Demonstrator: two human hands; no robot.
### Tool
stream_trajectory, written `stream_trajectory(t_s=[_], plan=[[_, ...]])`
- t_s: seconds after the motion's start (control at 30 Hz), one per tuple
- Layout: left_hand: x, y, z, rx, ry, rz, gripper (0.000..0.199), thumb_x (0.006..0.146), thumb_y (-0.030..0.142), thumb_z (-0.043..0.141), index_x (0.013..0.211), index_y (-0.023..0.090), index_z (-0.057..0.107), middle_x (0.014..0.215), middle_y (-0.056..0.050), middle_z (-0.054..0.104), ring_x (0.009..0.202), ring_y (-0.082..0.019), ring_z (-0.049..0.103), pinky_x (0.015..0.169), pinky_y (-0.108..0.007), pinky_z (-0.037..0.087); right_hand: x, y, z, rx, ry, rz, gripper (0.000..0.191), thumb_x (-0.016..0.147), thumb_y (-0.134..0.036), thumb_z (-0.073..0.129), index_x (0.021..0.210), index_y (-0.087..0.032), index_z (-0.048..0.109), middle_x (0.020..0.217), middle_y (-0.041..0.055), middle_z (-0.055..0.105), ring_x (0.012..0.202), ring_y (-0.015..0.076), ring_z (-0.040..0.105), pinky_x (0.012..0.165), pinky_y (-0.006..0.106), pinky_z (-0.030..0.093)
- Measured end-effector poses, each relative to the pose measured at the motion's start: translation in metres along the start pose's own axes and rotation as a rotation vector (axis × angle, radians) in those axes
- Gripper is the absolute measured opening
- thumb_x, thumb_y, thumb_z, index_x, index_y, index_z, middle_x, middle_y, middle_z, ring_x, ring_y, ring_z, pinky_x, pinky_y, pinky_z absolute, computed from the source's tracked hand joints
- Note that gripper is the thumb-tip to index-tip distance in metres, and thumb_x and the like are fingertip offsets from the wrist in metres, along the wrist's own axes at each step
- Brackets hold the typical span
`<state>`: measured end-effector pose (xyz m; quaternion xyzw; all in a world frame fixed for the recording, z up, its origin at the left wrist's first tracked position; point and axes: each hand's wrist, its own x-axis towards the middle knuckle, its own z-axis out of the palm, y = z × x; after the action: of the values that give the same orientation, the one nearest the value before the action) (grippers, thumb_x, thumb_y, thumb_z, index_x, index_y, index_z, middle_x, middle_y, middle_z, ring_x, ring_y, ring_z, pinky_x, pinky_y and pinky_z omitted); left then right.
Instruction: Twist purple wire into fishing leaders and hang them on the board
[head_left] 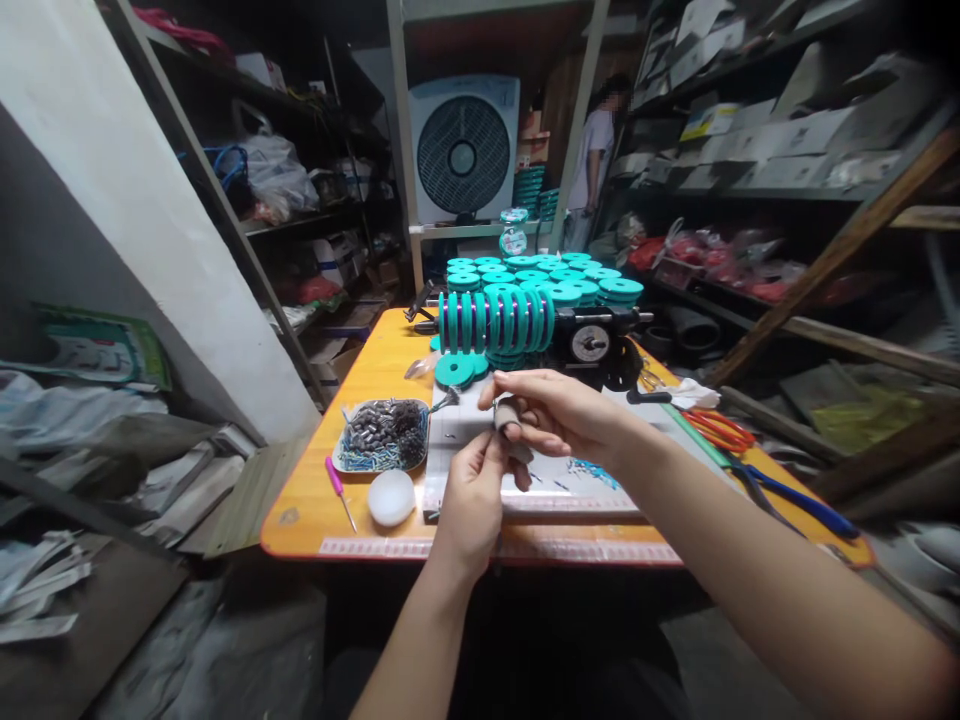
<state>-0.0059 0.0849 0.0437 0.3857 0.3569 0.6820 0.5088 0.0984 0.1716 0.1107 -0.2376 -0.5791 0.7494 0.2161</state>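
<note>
My left hand (pixel 474 495) and my right hand (pixel 559 408) meet above a white board (pixel 469 450) on the table. The left thumb and fingers are pinched together, pointing up toward the right hand. The right fingers curl closed around the same spot. Between them shows a small greyish-beige band (pixel 508 412); whether it wraps a finger or is held is unclear. Anything finer in the fingertips is too small to make out. Small blue pieces (pixel 592 472) lie scattered on the board. A tray (pixel 335 462) of dark metal bits and blue pieces stands left of the hands.
Behind the hands, green spools (pixel 495 320) sit in a row on a winder with a dial (pixel 590 343), with more spools (pixel 525 275) beyond. A white round container (pixel 391 497) and pink-handled tool (pixel 334 478) lie left; blue-handled pliers (pixel 802 505) right. A person (pixel 596 150) stands behind.
</note>
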Motion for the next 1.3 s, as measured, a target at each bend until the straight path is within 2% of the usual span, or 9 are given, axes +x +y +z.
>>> stream_trajectory(t_s=[0.1,0.2,0.33,0.5,0.77,0.9,1.03,1.13,1.3], plan=[[-0.008,0.002,0.000,-0.070,0.024,-0.034,0.027,0.089,0.038,0.060,0.080,0.014,0.067,0.067,-0.001,0.063,0.059,-0.011,0.054,0.063,-0.023,0.043,0.007,0.008,0.003,0.162,0.023,0.039,0.038,0.100,-0.032,0.036,0.069,-0.017,0.050,0.057,0.0001,0.063,0.031,0.0051,0.049,0.031,0.013,0.040],[-0.018,0.003,-0.002,-0.134,0.052,-0.077,0.024,0.088,0.036,0.062,0.080,0.014,0.068,0.064,-0.001,0.064,0.056,-0.012,0.058,0.063,-0.024,0.046,0.014,0.012,0.009,0.267,0.072,0.054,0.041,0.100,-0.031,0.037,0.061,-0.018,0.042,0.051,-0.0016,0.057,0.030,0.0051,0.049,0.027,0.011,0.035],[-0.035,-0.005,-0.001,-0.183,0.064,-0.141,0.027,0.089,0.032,0.060,0.071,0.013,0.066,0.052,-0.002,0.061,0.056,-0.014,0.061,0.063,-0.025,0.048,0.020,0.013,0.011,0.344,0.132,0.041,0.042,0.098,-0.030,0.042,0.058,-0.018,0.040,0.047,-0.0021,0.055,0.028,0.0057,0.049,0.024,0.011,0.031],[-0.053,-0.018,0.001,-0.250,0.096,-0.220,0.026,0.089,0.034,0.060,0.077,0.012,0.067,0.058,-0.003,0.066,0.053,-0.014,0.061,0.055,-0.024,0.048,0.021,0.014,0.005,0.381,0.158,0.027,0.044,0.099,-0.028,0.039,0.056,-0.018,0.041,0.046,-0.0010,0.056,0.028,0.0055,0.048,0.025,0.011,0.032],[-0.060,-0.027,-0.005,-0.318,0.134,-0.284,0.028,0.085,0.036,0.064,0.074,0.010,0.068,0.056,-0.005,0.067,0.042,-0.011,0.058,0.044,-0.021,0.047,0.019,0.017,0.004,0.379,0.145,0.030,0.042,0.099,-0.030,0.042,0.059,-0.018,0.043,0.047,-0.0004,0.058,0.029,0.0061,0.048,0.025,0.011,0.033],[-0.058,-0.030,-0.009,-0.318,0.174,-0.275,0.031,0.086,0.037,0.061,0.068,0.011,0.063,0.054,-0.004,0.066,0.033,-0.006,0.049,0.034,-0.015,0.036,0.020,0.016,0.006,0.378,0.140,0.025,0.044,0.100,-0.029,0.038,0.058,-0.018,0.043,0.047,0.0001,0.058,0.028,0.0063,0.049,0.025,0.011,0.033],[-0.053,-0.025,-0.009,-0.333,0.185,-0.257,0.024,0.090,0.035,0.059,0.078,0.014,0.056,0.056,0.000,0.064,0.029,-0.001,0.042,0.032,-0.010,0.025,0.020,0.016,0.006,0.380,0.147,0.015,0.043,0.100,-0.028,0.039,0.058,-0.018,0.043,0.048,-0.0002,0.058,0.029,0.0061,0.049,0.026,0.011,0.034],[-0.051,-0.021,-0.008,-0.358,0.185,-0.268,0.019,0.087,0.032,0.064,0.084,0.017,0.052,0.055,0.004,0.062,0.026,0.000,0.037,0.029,-0.009,0.018,0.020,0.016,0.005,0.382,0.155,0.009,0.042,0.098,-0.028,0.042,0.058,-0.018,0.043,0.048,0.0000,0.058,0.030,0.0064,0.049,0.026,0.011,0.034],[-0.052,-0.020,-0.008,-0.412,0.168,-0.303,0.029,0.078,0.031,0.072,0.084,0.021,0.046,0.051,0.008,0.057,0.024,0.001,0.028,0.028,-0.010,0.013,0.021,0.017,0.004,0.389,0.170,0.010,0.042,0.098,-0.029,0.043,0.058,-0.018,0.042,0.047,-0.0007,0.057,0.029,0.0057,0.047,0.025,0.011,0.032]])
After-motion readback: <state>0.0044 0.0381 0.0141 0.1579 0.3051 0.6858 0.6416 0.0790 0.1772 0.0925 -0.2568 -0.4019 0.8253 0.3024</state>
